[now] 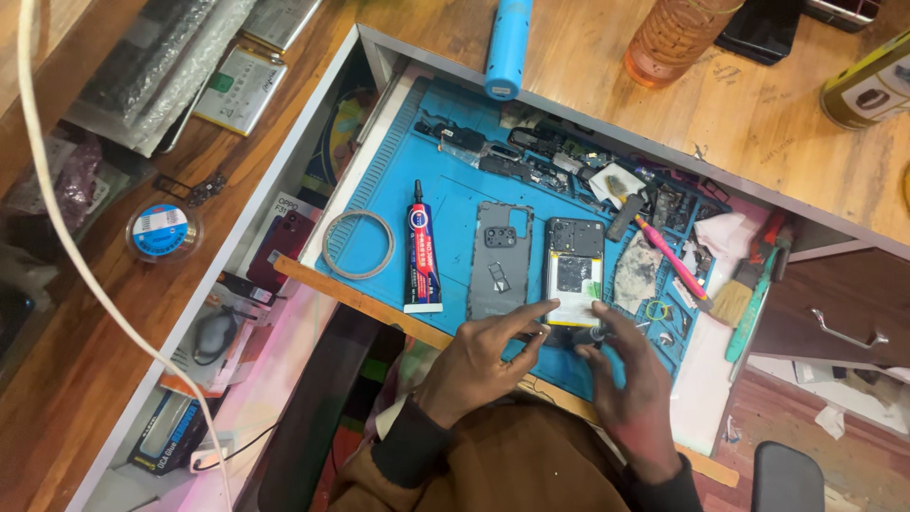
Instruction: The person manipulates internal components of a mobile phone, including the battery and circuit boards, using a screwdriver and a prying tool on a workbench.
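Opened phone (573, 270) looks light but fragile; left hand (483, 356) pinches its 6 o'clock edge, right hand (630, 384) pinching a small dark tool (595, 334).

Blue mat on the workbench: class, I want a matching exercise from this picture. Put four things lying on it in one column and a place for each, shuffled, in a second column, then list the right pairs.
Things
1. Glue tube
2. Tape ring
3. Back cover
4. Open phone

Places on the blue mat
A. At the mat's left edge
B. Under the fingertips of both hands, the left hand and the right hand
C. Between the tape ring and the back cover
D. Between the glue tube and the open phone

Pairs: 1-C, 2-A, 3-D, 4-B
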